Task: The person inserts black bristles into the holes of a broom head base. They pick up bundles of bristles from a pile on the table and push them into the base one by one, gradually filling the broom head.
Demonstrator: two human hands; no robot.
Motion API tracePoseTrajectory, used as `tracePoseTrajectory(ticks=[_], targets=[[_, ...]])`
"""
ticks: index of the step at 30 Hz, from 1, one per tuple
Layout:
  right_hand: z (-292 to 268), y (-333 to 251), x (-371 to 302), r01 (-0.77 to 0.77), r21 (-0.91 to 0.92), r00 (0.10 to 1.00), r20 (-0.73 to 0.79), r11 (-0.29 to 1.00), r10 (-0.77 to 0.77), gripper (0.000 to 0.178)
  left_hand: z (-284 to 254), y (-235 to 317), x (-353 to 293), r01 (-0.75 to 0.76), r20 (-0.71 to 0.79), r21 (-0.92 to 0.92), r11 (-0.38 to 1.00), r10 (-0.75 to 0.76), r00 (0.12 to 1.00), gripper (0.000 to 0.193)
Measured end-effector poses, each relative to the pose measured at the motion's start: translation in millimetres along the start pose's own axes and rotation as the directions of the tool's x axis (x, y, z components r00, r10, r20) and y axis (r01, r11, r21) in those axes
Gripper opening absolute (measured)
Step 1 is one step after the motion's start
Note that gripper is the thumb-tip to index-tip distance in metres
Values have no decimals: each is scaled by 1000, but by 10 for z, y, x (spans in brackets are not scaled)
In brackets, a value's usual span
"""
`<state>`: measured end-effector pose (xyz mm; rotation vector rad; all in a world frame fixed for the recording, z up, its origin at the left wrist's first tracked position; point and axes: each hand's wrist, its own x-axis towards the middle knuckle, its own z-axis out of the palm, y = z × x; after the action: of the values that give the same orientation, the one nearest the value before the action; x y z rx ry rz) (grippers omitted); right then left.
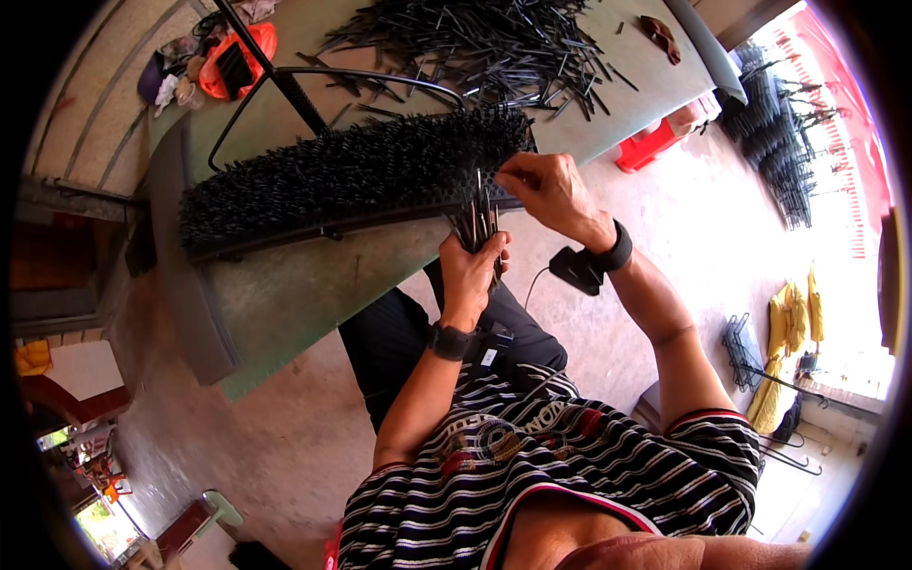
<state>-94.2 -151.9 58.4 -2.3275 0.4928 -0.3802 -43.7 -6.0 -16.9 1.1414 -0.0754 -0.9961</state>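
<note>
Black strips (482,217) stand in a loose bundle in the left hand (471,271), at the near edge of the bristle-covered black panel (342,171) and close to its right end. The left grip is clamped on this bundle, with the upper tips fanned out in front of the panel's bristles and 1 bright strip rising above the others. Right hand (556,195) is just off the panel's right end, its grip together at thumb and forefinger; whether a strip sits between them, I cannot tell. Each wrist wears 1 black band, and a black box-shaped device (577,270) is beside the right one, nearer the person than the panel. The panel spans a green-grey worktop (313,290), with a black metal frame (295,100) rising behind it. Beyond the panel's right half spreads a tangled heap of loose dark strips (475,43). Past the panel's far left corner sits an orange-red bag (266,47). To the right of the panel, below the worktop, is a red plastic object (646,147); farther right are stacked black bristly pieces (779,142).
</note>
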Motion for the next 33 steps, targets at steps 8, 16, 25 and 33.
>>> tracePoseTrajectory(ticks=[8,16,25,33], targets=[[202,215,21,118,74,993,-41,990,-115,16,38,84,-58,143,191,-64,988,-128,973,22],[139,47,-44,254,-59,959,-116,965,-259,12,18,-7,-25,13,155,85,996,-26,988,13],[178,-47,-140,-40,162,999,15,986,38,15,102,-13,20,-80,135,327,942,37,990,22],[161,40,23,66,556,899,-394,829,193,15,-97,-80,70,92,196,84,992,-107,975,21]])
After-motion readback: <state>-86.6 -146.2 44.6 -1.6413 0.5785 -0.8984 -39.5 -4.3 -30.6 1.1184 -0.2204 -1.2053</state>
